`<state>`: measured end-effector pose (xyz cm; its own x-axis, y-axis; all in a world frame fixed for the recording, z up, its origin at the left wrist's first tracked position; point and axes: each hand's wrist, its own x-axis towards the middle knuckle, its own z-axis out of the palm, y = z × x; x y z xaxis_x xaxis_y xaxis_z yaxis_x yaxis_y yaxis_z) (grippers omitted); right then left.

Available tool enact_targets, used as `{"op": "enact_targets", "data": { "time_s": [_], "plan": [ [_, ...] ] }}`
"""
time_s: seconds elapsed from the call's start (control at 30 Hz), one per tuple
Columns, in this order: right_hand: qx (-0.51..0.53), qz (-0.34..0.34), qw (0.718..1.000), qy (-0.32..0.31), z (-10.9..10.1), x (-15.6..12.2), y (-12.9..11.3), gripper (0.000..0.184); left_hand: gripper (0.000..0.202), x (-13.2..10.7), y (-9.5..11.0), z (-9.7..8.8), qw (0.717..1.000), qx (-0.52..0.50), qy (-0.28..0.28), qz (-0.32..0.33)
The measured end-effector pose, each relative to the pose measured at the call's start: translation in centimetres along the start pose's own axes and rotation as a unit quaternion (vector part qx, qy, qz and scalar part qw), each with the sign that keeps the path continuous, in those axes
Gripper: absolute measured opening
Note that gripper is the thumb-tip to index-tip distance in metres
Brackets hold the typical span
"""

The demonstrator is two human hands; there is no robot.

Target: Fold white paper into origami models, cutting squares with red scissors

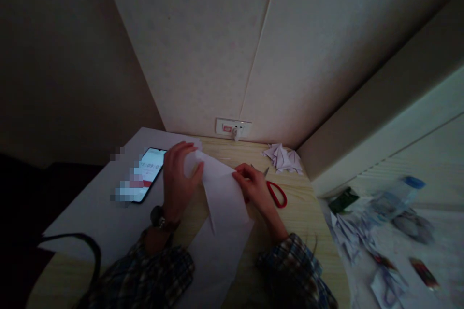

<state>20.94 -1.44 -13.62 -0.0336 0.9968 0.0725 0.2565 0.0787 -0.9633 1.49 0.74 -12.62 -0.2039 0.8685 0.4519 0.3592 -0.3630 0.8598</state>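
A white sheet of paper (pixel 224 193), partly folded over at its upper end, is held between my two hands above the wooden table. My left hand (pixel 179 178) pinches its upper left corner between thumb and fingers. At the upper right edge, my right hand (pixel 252 183) grips the paper with thumb and fingertips. The lower part of the paper spreads toward me over the tabletop. Just right of my right hand lie scissors with red handles (pixel 277 194), their blades partly hidden behind the hand.
A lit phone (pixel 150 174) rests on a stack of white paper (pixel 90 203) at left. Folded paper pieces (pixel 282 158) sit at the back right corner. A wall socket (pixel 233 128) holds a plug. Beyond the table, right, are a plastic bottle (pixel 393 198) and more folded paper (pixel 348 234).
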Motion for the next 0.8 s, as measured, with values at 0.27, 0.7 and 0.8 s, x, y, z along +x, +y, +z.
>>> {"op": "enact_targets", "data": {
  "time_s": [0.27, 0.7, 0.8],
  "plan": [
    [-0.031, -0.022, 0.999, -0.011, -0.3, -0.2, -0.4, 0.013, 0.035, -1.3, 0.8, 0.5, 0.926, 0.242, -0.188, 0.222],
    [0.021, -0.013, 0.999, -0.025, -3.6, 0.0, -0.1, 0.022, 0.011, 0.4, -0.2, -0.3, 0.993, 0.001, -0.067, -0.101],
    [0.041, -0.028, 0.999, 0.014, -4.1, 0.0, 0.1, 0.03, 0.018, 0.5, -0.5, -0.1, 0.985, -0.061, -0.063, -0.151]
  ]
}}
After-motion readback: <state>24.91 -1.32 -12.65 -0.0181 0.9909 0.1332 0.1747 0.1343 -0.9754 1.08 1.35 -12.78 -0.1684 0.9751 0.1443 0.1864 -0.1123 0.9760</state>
